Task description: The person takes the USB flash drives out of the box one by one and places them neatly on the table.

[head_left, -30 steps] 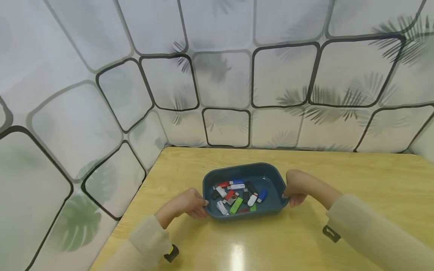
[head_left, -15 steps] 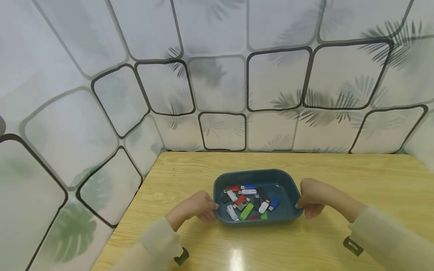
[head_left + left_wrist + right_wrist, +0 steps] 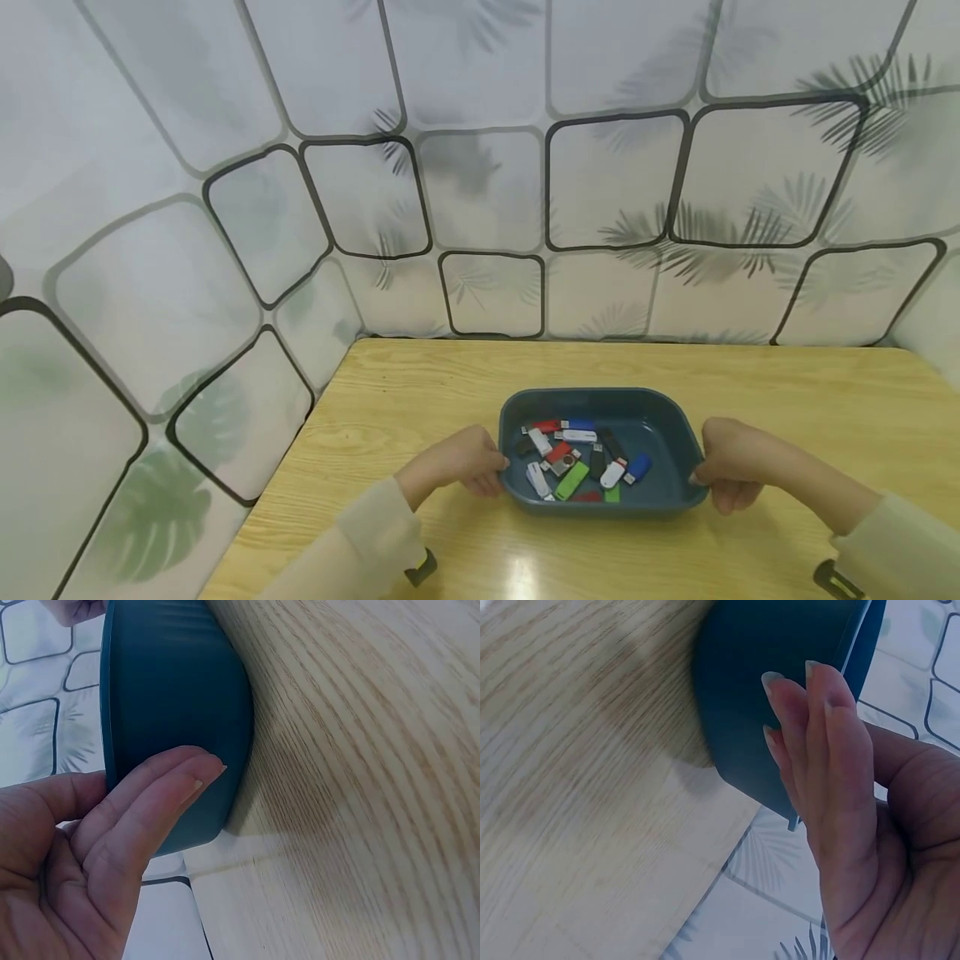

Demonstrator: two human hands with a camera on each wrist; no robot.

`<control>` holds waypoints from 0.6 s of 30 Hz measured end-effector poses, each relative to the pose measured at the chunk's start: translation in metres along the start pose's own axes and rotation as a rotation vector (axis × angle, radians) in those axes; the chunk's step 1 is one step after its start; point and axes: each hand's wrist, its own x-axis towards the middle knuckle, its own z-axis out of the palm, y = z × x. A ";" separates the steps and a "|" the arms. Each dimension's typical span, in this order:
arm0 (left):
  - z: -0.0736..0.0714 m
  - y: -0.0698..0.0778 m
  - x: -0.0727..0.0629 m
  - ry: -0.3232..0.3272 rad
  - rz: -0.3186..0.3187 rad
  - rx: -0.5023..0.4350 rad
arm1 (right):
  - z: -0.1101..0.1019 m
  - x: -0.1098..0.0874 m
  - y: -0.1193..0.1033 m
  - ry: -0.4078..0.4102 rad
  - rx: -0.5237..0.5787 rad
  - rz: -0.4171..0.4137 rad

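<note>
Patterned wall [image 3: 487, 192] at the back, wooden table [image 3: 420, 392] running up to it, and here's the blue tray [image 3: 666, 450], level between the hands, right at the tabletop, though whether it's touching I can't tell! Left hand [image 3: 459, 463] pinches its left end, thumb at the rim, fingers along the outside; right hand [image 3: 738, 467] grips the right end likewise. Inside, USB sticks [image 3: 572, 482] lie jumbled, mostly leftward, one blue stick [image 3: 640, 467] furthest right

Left hand [image 3: 459, 462] pinching, right hand [image 3: 737, 460] pinching
</note>
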 end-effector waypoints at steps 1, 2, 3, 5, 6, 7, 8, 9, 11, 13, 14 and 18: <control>0.001 0.001 0.001 0.000 0.000 -0.001 | 0.000 -0.001 0.001 0.005 0.005 0.004; 0.002 0.002 0.002 0.000 -0.003 -0.005 | 0.000 -0.003 0.002 0.007 0.010 0.007; 0.003 0.003 0.002 0.002 -0.005 -0.008 | 0.000 -0.005 0.004 0.011 0.017 0.008; 0.005 0.005 0.004 0.002 -0.006 -0.015 | 0.000 -0.008 0.006 0.018 0.024 0.020; 0.006 0.006 0.005 0.003 -0.006 -0.016 | 0.000 -0.009 0.007 0.020 0.025 0.030; 0.007 0.008 0.005 0.003 -0.003 -0.019 | 0.000 -0.010 0.008 0.021 0.023 0.033; 0.008 0.009 0.006 0.003 -0.001 -0.020 | -0.001 -0.011 0.009 0.021 0.023 0.040; 0.008 0.010 0.007 0.002 0.004 -0.019 | -0.002 -0.012 0.010 0.021 0.021 0.039; 0.009 0.012 0.008 -0.001 0.006 -0.019 | -0.004 -0.014 0.012 0.019 0.019 0.038; 0.010 0.014 0.009 -0.006 0.011 -0.023 | -0.006 -0.015 0.014 0.016 0.019 0.038; 0.010 0.015 0.010 -0.009 0.012 -0.025 | -0.007 -0.016 0.015 0.014 0.016 0.037; 0.012 0.016 0.012 -0.017 0.018 -0.039 | -0.010 -0.018 0.017 0.006 0.006 0.041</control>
